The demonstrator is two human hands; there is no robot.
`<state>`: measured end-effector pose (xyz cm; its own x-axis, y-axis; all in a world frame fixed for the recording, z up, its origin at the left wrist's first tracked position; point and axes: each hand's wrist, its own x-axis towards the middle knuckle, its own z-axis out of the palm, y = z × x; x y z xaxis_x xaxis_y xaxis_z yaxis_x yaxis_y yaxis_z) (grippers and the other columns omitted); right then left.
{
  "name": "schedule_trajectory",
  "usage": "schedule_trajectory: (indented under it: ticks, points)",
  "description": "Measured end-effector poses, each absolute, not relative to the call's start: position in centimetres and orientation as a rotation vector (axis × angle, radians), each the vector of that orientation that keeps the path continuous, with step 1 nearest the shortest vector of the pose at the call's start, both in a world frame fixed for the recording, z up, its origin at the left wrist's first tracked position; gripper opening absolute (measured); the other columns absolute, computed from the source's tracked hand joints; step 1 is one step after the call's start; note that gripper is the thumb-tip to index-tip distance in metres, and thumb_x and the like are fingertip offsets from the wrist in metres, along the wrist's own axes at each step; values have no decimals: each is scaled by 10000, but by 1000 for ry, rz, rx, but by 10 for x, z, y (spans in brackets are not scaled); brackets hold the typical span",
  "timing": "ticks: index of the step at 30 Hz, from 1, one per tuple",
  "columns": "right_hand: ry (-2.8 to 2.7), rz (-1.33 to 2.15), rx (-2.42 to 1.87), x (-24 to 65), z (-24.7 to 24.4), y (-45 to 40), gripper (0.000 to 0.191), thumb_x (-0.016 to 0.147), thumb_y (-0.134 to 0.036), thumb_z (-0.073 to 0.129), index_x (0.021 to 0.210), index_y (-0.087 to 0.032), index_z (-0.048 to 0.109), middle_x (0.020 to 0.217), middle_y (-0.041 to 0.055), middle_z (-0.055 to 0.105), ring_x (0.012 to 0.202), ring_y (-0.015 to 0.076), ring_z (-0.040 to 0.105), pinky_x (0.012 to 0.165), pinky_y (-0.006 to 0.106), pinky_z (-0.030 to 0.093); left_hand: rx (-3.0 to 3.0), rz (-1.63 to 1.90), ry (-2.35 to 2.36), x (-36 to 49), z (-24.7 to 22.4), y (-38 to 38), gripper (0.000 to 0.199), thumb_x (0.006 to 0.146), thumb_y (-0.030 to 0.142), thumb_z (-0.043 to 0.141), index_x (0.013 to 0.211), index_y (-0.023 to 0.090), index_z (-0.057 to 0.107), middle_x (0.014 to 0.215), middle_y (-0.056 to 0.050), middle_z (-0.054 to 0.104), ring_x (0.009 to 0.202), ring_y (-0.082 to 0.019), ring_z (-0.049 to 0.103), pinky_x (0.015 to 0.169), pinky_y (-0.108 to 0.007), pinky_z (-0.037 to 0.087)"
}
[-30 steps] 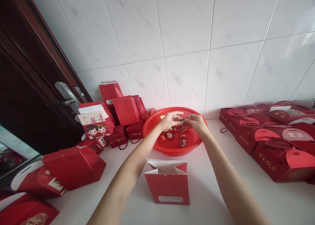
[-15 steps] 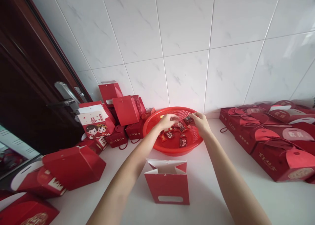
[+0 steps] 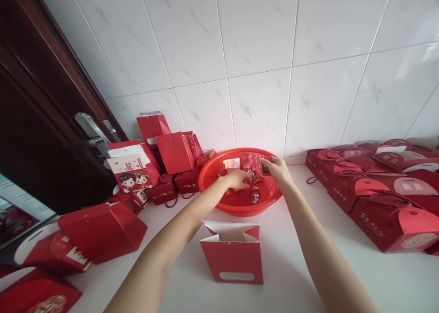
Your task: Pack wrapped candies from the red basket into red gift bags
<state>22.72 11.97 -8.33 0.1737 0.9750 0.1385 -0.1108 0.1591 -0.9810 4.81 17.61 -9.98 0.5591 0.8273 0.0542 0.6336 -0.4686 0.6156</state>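
My left hand [image 3: 238, 179] is down inside a red plastic basket [image 3: 240, 209], its fingers curled over small wrapped candies; what they grip, if anything, is hidden. At the basket's right side, my right hand [image 3: 278, 170] pinches a dark wrapped candy [image 3: 265, 168] between thumb and fingers. Several wrapped candies lie in the basket, among them a dark red one [image 3: 254, 197] near the front and a pale pink packet [image 3: 232, 163] at the back. An open red paper gift box [image 3: 236, 258] with a white interior stands upright between my forearms, in front of the basket.
Rows of closed dark red gift boxes [image 3: 373, 219] stand on the white table at right. More red boxes [image 3: 103, 233] crowd the left side, one printed with two cartoon figures [image 3: 133, 178]. A tiled wall [image 3: 257, 107] rises behind, with a dark door [image 3: 41, 103] at left.
My left hand has moved down and slightly forward in the basket, uncovering the pale pink packet behind it. My right hand stays nearly in place with its dark candy.
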Motion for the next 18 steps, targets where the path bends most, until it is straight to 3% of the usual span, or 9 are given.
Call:
schedule_trajectory:
  ticks: [2, 4, 8, 15, 18]
  points:
    - [-1055, 1036, -1087, 227, -84, 120, 327, 711, -421, 757, 605, -206, 536, 596, 18, 635, 551, 147, 593, 521, 267, 486, 2292, 338, 1103, 56, -97, 171, 253, 659, 353, 885, 864, 267, 765, 758, 27, 705, 722, -173, 676, 665, -239, 496]
    - [-1038, 1038, -1088, 228, -85, 121, 302, 729, -403, 743, 618, -207, 542, 622, 28, 656, 566, 151, 602, 519, 263, 493, 2333, 210, 1009, 62, -96, 167, 257, 588, 331, 901, 808, 288, 774, 712, 37, 701, 681, -179, 665, 607, -238, 457]
    - [-993, 1049, -1096, 227, -85, 123, 220, 771, -366, 706, 692, -202, 583, 692, 48, 702, 620, 165, 648, 553, 263, 535, 2376, 70, 927, 67, -100, 166, 179, 567, 244, 863, 704, 284, 755, 680, 37, 706, 638, -190, 648, 576, -257, 433]
    - [-965, 1076, -1091, 227, -83, 125, 162, 803, -340, 668, 750, -211, 584, 695, 33, 699, 571, 154, 628, 542, 265, 536, 2392, 198, 1121, 53, -109, 181, 175, 554, 95, 758, 529, 233, 654, 511, 35, 581, 537, -169, 566, 620, -268, 456]
    - [-955, 1073, -1093, 227, -82, 124, 136, 813, -310, 653, 754, -212, 580, 687, 24, 689, 561, 145, 611, 555, 267, 538, 2408, 299, 1144, 54, -107, 179, 162, 580, 79, 726, 577, 236, 686, 605, 16, 611, 617, -187, 597, 651, -273, 465]
